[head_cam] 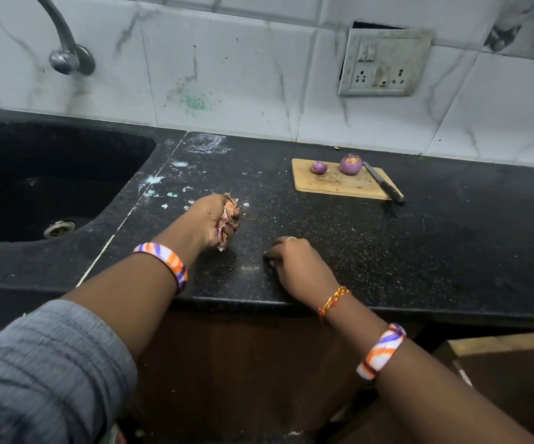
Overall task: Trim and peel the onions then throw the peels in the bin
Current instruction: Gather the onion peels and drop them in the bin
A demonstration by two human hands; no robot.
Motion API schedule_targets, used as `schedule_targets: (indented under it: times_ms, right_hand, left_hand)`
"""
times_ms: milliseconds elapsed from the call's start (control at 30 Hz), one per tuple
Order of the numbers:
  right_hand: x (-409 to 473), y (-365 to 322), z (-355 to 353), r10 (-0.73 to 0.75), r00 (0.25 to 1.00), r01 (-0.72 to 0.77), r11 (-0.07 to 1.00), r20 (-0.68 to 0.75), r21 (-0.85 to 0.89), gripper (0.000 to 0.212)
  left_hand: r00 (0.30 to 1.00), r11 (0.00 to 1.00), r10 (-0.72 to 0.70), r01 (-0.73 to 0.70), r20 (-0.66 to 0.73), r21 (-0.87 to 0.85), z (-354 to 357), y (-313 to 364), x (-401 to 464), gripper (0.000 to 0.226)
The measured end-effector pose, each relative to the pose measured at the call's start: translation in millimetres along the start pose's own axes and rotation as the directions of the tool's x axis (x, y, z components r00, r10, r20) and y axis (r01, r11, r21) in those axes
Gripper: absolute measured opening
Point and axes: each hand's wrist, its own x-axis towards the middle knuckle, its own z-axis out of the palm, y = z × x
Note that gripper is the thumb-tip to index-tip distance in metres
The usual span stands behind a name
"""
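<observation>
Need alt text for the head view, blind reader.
A person's left hand clutches a bunch of papery onion peels over a black speckled counter; the right hand rests beside it. Behind, two peeled purple onions and a black-handled knife sit on a wooden chopping board.

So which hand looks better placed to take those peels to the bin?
The left hand: it is already closed around the onion peels. The right hand rests on the counter, apparently holding nothing.

Grey ribbed sleeve [44,363] pushed up on the left arm. Both wrists have chunky bangles, orange, white and purple swirls: left bangle [163,261], right bangle [381,350]. Right wrist also has a red-and-yellow braided thread [334,299], plus a thin ring [291,238] on a finger.
</observation>
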Motion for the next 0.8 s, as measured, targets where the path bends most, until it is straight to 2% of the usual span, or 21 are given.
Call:
schedule_targets:
  times_ms: [100,267,400,633,700,800]
  right_hand:
    - [-5.1,12.8,-1.6,-0.041,0.998,0.039,0.999,-0.050,-0.038,0.027]
    - [2.4,31.9,-15.0,0.123,0.992,-0.125,0.991,-0.042,-0.049,0.026]
    - [-14.3,20.1,-9.8,0.127,0.990,-0.133,0.986,-0.059,-0.103,0.023]
    - [-75.5,12.1,3.5,-0.094,0.991,0.092,0.995,-0.092,-0.027,0.040]
    - [-83.2,19.6,3.6,-0.162,0.979,0.156,0.986,-0.127,-0.055,0.033]
    - [-86.8,19.6,-3.0,-0.186,0.972,0.178,0.982,-0.142,-0.066,0.014]
  left_hand:
    - [1.000,0.999,0.013,-0.013,-0.010,0.031,-5.5,-1.3,-4.4,0.039]
    - [0.999,0.997,-0.031,0.029,0.031,0.066,2.2,-16.1,-11.0,0.038]
    - [0.996,0.993,-0.059,0.053,0.061,0.104,5.5,-25.9,-15.1,0.037]
    - [0.982,0.984,-0.130,0.110,0.138,0.142,2.5,-24.2,-16.4,0.037]
    - [0.972,0.979,-0.152,0.123,0.178,0.163,6.6,-23.5,-18.0,0.036]
    - [0.957,0.966,-0.180,0.128,0.227,0.225,11.7,-23.0,-20.4,0.036]
